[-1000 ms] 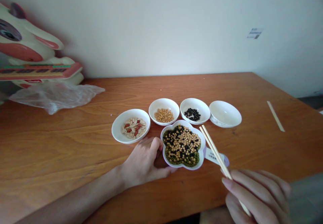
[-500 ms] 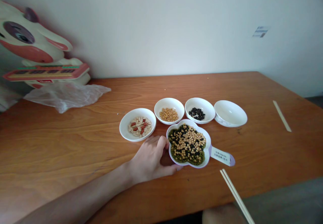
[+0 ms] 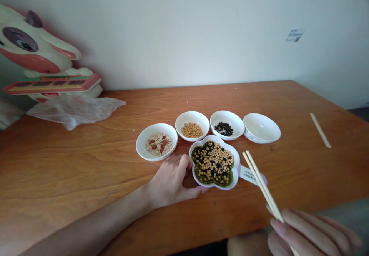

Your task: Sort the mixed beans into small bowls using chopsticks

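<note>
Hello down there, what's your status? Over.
Left hand holding flower-shaped dish of mixed beans. Right hand holding chopsticks, tips clear of the beans. White bowls beyond dish; nothing seen between tips and dish.

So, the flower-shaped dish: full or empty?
Not empty: green, black and tan beans cover the bottom of the flower-shaped dish; depth unclear.

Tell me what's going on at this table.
A person's left hand holds the left edge of a flower-shaped dish of mixed beans. The right hand holds a pair of chopsticks, their tips to the right of the dish, with nothing between them. Behind and to the left of the dish are white bowls of peanuts, yellow beans and black beans, with a fourth bowl at the right end.
</note>
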The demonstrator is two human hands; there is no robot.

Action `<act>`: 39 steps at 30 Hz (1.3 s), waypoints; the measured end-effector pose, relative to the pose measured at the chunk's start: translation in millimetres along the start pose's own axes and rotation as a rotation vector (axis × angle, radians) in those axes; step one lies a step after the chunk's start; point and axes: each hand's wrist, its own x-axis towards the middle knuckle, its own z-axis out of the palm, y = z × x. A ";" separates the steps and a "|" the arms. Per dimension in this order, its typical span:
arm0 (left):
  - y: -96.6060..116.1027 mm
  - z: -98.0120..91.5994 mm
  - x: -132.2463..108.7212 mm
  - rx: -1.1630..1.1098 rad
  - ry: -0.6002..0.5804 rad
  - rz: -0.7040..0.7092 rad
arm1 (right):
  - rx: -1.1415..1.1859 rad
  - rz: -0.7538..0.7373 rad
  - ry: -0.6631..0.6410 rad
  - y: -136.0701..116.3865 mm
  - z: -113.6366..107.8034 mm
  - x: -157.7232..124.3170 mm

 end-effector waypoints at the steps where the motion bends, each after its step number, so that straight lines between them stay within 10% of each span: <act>1: -0.1 -0.2 -0.3 -0.002 0.000 0.004 | 0.037 -0.021 0.088 -6.0 5.9 16.1; 9: -0.4 0.1 -0.8 -0.036 0.003 0.009 | 0.206 -0.246 0.263 -23.0 70.9 140.5; 15: 1.6 -4.2 -0.3 -0.036 0.016 -0.001 | 0.657 0.452 0.070 -18.6 75.7 200.1; 33: 7.7 -3.8 7.5 0.006 -0.033 -0.065 | 0.573 0.718 -0.444 -2.4 59.2 158.0; 39: 12.2 -1.6 10.1 0.006 -0.029 -0.084 | 0.593 0.772 -0.378 -3.8 50.1 160.6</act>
